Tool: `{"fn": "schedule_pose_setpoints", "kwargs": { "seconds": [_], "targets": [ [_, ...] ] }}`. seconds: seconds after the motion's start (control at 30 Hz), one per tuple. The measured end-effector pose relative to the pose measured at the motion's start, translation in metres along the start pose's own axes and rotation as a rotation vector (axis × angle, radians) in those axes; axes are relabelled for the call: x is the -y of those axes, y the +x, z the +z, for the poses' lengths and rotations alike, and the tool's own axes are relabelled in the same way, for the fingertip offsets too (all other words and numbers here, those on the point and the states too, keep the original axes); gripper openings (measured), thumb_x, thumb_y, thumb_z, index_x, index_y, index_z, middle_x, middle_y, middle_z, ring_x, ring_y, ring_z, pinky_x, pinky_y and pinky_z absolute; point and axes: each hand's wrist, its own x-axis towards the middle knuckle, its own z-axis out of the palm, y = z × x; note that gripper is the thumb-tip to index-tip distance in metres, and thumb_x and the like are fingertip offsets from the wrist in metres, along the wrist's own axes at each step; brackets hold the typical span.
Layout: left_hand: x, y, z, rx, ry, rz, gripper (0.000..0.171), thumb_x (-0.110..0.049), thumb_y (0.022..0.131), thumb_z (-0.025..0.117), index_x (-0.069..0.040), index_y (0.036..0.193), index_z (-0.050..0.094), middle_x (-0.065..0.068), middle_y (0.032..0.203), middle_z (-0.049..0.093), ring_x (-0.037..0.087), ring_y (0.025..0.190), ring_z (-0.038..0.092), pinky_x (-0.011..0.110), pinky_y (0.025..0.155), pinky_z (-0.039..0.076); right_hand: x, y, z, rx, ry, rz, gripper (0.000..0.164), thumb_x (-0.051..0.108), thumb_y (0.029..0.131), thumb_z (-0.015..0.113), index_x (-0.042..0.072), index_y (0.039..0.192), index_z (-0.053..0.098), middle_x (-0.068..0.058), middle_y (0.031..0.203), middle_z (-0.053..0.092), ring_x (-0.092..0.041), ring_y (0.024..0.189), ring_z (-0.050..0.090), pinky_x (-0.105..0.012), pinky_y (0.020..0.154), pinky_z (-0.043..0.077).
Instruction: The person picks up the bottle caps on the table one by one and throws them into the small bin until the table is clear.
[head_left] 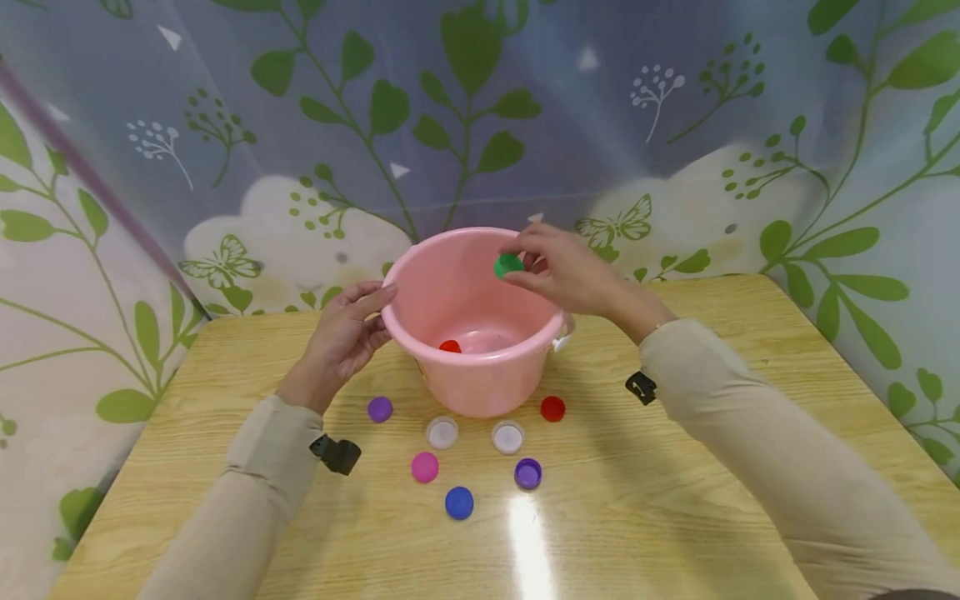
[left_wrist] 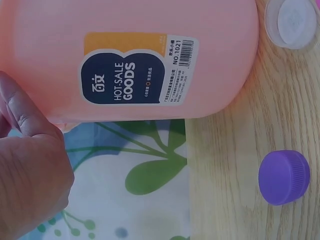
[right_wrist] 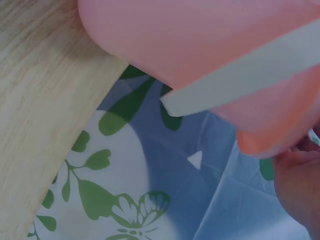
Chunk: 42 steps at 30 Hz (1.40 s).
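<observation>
A pink plastic bucket [head_left: 480, 375] stands upright on the table, its white handle at the right side. My left hand [head_left: 348, 333] holds its left rim, thumb over the edge and fingers on the outside. The left wrist view shows a printed label [left_wrist: 135, 70] on the bucket wall beside that hand [left_wrist: 32, 165]. Above the bucket's right part, my right hand [head_left: 570, 271] pinches a green bottle cap [head_left: 508, 267] between thumb and fingers. Inside, a red cap [head_left: 450, 346] lies on the bottom. In the right wrist view the bucket mostly hides the right hand [right_wrist: 300, 185].
In front of the bucket lie several loose caps: a purple one [head_left: 380, 409], white ones [head_left: 442, 432], a pink [head_left: 424, 467], a blue [head_left: 459, 503], another purple [head_left: 528, 474] and a red [head_left: 552, 408]. A leaf-patterned curtain [head_left: 315, 150] hangs behind the wooden table [head_left: 675, 517].
</observation>
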Motion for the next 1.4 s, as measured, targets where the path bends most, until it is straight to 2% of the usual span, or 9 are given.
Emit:
{"fn": "schedule_pose_setpoints", "kwargs": {
  "seconds": [0.2,0.57,0.97,1.1,1.4],
  "targets": [
    [-0.0001,0.0002,-0.0001,0.014,0.010,0.002,0.027,-0.011,0.090,0.067,-0.002,0.108,0.050,0.008,0.082,0.059,0.015,0.059,0.062,0.021,0.054,0.055,0.0000,-0.0006,0.0041,0.000,-0.097,0.003,0.038,0.023,0.089,0.070,0.009,0.123,0.062,-0.005,0.106,0.055,-0.018,0.089,0.053,-0.030,0.077,0.050],
    [0.0002,-0.0001,-0.0028,-0.004,0.015,0.003,0.029,-0.012,0.091,0.066,-0.001,0.112,0.049,0.009,0.088,0.057,0.015,0.060,0.061,0.021,0.056,0.056,0.0039,0.0021,0.0090,0.007,-0.102,0.070,0.029,0.025,0.088,0.071,0.012,0.113,0.065,-0.003,0.100,0.057,-0.019,0.088,0.053,-0.030,0.076,0.048],
    [0.0015,0.0002,-0.0037,0.006,-0.006,0.007,0.026,-0.012,0.091,0.066,-0.001,0.109,0.051,0.010,0.086,0.058,0.015,0.059,0.061,0.021,0.054,0.055,0.0054,0.0031,0.0099,0.023,-0.094,0.131,0.035,0.024,0.088,0.072,0.010,0.119,0.063,-0.007,0.106,0.057,-0.021,0.093,0.054,-0.033,0.081,0.049],
    [0.0023,0.0005,-0.0036,0.004,-0.020,0.006,0.024,-0.010,0.091,0.066,0.000,0.107,0.051,0.010,0.084,0.059,0.016,0.059,0.061,0.022,0.055,0.056,0.0052,0.0021,0.0095,0.010,-0.094,0.118,0.037,0.022,0.088,0.072,0.006,0.120,0.063,-0.011,0.107,0.057,-0.022,0.093,0.055,-0.034,0.080,0.050],
    [0.0016,0.0011,-0.0026,0.007,-0.002,0.008,0.026,-0.011,0.092,0.065,-0.001,0.109,0.050,0.010,0.087,0.057,0.015,0.060,0.061,0.021,0.054,0.055,-0.0007,-0.0018,0.0090,-0.078,-0.023,0.055,0.025,0.016,0.092,0.065,0.002,0.113,0.065,-0.012,0.104,0.058,-0.022,0.091,0.058,-0.034,0.082,0.052]
  ]
}}
